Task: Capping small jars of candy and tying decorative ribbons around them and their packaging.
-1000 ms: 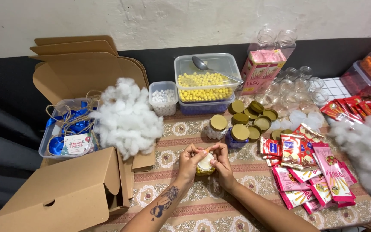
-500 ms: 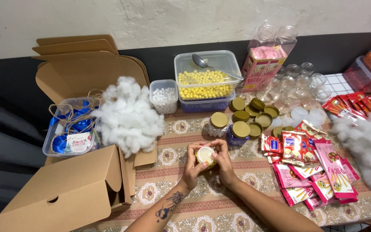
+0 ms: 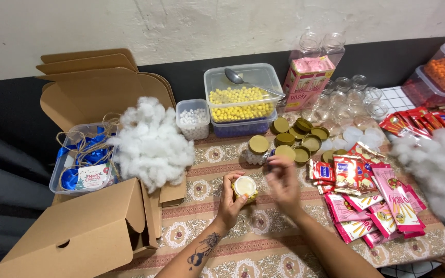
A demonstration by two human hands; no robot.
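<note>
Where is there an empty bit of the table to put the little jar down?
The left hand holds the little jar. Bare patterned cloth lies near the front edge, between the cardboard box and the red snack packets. Behind the right hand it is crowded: gold lids, tubs, glass jars and white stuffing.

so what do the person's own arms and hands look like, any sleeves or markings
Both forearms are bare, with no sleeves in view. The left hand has a dark tattoo on the forearm below it, an intricate figure-like design. The right hand is motion-blurred; no tattoo shows on that arm. No rings, watch, bracelets or gloves can be made out on either hand.
</note>
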